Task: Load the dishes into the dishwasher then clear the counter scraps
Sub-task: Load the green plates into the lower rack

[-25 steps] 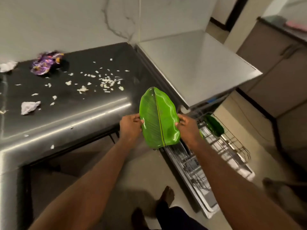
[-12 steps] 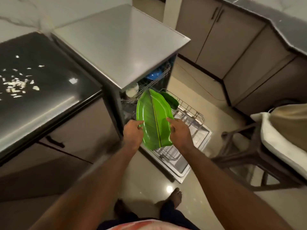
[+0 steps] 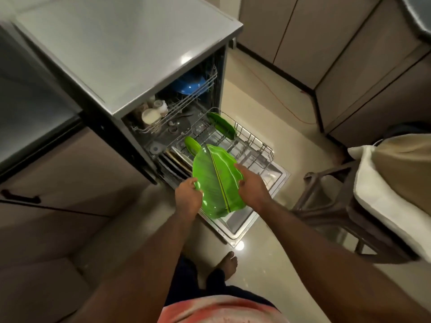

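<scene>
Dishwasher [image 3: 130, 57]: the big grey box in front of us, with its door down.

Bottom rack [image 3: 261, 148]: pulled out over the door. The far green plate [image 3: 221, 124] stands at the back and the near green plate [image 3: 192, 144] stands at the left. We think the wires in the middle and on the right are free.

Leaf plate [image 3: 217, 183]: in the air over the front left part of the bottom rack. We cannot tell if it touches the rack. Its long line runs from near us up and away toward the dishwasher, leaning a bit left. Its face looks up at us.

Left grip [image 3: 187, 199]: fingers curled round the plate's left edge, low down.

Right grip [image 3: 251, 190]: pinches the right edge, with one finger lying long on the plate's face. This grip is on the side of the free wires.

Way to go: the free wires lie just past the plate's far tip and to its right. We think the plate must stand up on its edge to slide in.

What changed: half a second ago the plate's tip was up by the top rack. Now it is lower, over the bottom rack. Both grips hold the same edges as before. The worktop with the white scraps has gone from our view.
</scene>
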